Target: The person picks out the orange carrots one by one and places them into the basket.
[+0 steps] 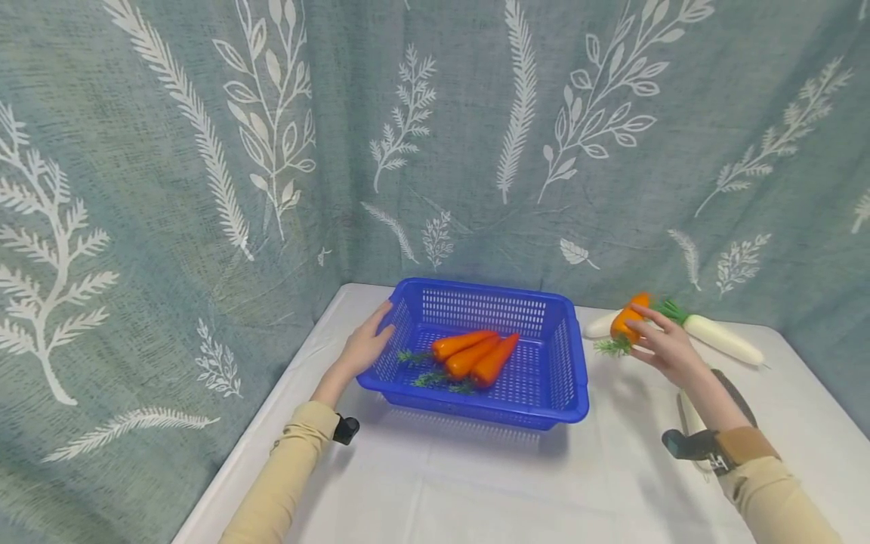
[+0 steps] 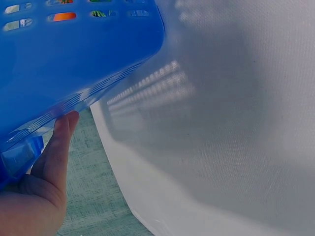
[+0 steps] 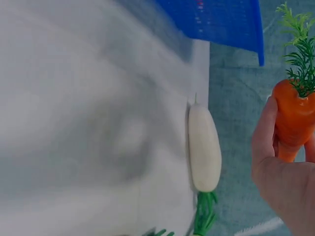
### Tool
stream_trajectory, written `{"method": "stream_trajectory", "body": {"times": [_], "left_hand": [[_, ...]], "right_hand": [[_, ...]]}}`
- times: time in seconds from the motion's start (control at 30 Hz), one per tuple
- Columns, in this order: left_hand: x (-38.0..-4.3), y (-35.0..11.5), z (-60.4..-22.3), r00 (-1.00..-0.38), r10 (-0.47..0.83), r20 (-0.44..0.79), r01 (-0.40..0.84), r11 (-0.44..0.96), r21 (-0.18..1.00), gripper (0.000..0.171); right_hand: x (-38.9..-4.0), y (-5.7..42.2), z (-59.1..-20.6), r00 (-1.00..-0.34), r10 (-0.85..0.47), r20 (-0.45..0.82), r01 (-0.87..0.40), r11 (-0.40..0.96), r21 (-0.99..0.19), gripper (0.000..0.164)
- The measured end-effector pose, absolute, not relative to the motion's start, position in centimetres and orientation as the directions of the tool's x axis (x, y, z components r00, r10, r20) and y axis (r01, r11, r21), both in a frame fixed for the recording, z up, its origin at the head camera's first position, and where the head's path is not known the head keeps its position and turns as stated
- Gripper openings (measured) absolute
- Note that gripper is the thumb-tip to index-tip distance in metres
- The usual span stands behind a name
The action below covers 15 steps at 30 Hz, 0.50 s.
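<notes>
A blue plastic basket with slotted walls stands on the white-covered table, and three orange carrots with leafy green tops lie inside it. My left hand grips the basket's left rim; the left wrist view shows the fingers along the outside of the wall. To the right of the basket, above the table, my right hand holds another carrot between thumb and fingers. That carrot's leafy top points toward the basket side.
Behind the held carrot lies a white radish with green leaves. A second white radish lies farther right, and another pale one is partly hidden under my right forearm. A green patterned curtain hangs behind and left of the table.
</notes>
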<state>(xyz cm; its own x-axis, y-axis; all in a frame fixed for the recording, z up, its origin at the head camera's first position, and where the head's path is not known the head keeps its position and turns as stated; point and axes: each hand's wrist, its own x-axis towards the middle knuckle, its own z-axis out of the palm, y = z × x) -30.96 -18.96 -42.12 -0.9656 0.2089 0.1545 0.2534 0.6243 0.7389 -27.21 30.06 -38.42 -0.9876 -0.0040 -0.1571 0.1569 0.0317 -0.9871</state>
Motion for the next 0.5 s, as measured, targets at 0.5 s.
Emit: {"method": "stream_trajectory", "body": {"times": [0.5], "left_hand": [[-31.0,-19.0,-42.2,-0.966,0.206,0.156,0.253,0.626,0.738,0.054]], "right_hand": [[-26.6,26.4,-37.9,-0.988,-0.103,-0.116,0.12,-0.036,-0.992,0.048]]}}
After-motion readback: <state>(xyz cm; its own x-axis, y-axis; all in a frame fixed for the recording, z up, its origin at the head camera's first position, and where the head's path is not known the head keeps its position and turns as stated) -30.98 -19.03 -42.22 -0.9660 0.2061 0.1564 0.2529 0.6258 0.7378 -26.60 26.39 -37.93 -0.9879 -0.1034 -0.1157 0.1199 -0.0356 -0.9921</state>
